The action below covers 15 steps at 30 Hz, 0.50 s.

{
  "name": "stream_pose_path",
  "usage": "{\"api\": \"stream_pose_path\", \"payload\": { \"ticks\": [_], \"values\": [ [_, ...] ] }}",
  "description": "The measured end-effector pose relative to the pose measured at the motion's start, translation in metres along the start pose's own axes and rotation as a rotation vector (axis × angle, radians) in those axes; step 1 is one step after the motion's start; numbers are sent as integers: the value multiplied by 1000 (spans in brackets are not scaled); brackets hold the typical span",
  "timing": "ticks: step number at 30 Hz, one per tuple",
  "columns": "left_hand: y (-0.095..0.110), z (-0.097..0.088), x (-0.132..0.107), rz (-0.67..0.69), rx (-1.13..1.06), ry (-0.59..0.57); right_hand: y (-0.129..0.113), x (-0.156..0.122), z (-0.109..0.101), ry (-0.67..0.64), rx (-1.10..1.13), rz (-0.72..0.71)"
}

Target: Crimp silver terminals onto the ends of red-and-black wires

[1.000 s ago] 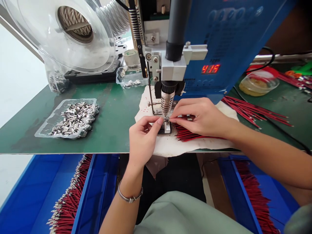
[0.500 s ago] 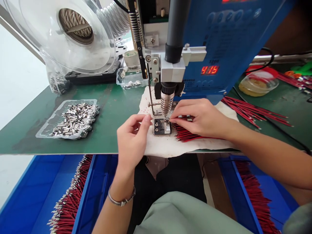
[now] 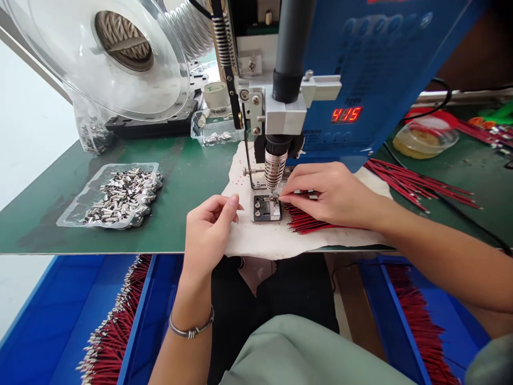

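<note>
My right hand (image 3: 332, 192) pinches a thin wire at the small black-and-silver fixture (image 3: 267, 208), right under the tip of the soldering head (image 3: 275, 163). Most of that wire is hidden by the fingers. Beneath this hand a bundle of red and black wires (image 3: 306, 220) lies on a white cloth (image 3: 256, 238). My left hand (image 3: 208, 227) is left of the fixture, apart from it, above the cloth's left edge. Its fingers are curled with the thumb against them; whether something small is in them I cannot make out.
A clear tray of small metal connectors (image 3: 120, 198) is on the left of the green table (image 3: 180, 176). Behind it stands a large clear reel (image 3: 72, 59). The blue machine (image 3: 352, 69) rises at the back. Blue bins (image 3: 60, 315) with red wires sit below the table edge.
My left hand has drawn back from the fixture, left and slightly toward me. My right hand stays in place at the fixture.
</note>
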<state>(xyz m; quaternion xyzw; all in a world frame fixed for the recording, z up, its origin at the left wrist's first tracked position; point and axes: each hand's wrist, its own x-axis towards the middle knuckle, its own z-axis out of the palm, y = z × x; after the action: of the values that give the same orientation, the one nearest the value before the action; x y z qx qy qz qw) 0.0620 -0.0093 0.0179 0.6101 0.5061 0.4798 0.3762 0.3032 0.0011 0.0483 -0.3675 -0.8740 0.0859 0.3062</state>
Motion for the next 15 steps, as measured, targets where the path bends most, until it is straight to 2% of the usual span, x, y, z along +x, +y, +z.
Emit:
{"api": "stream_pose_path", "payload": {
  "ticks": [15],
  "values": [
    [0, 0, 1, 16, 4, -3, -1, 1, -2, -7, -19, 8]
  ]
}}
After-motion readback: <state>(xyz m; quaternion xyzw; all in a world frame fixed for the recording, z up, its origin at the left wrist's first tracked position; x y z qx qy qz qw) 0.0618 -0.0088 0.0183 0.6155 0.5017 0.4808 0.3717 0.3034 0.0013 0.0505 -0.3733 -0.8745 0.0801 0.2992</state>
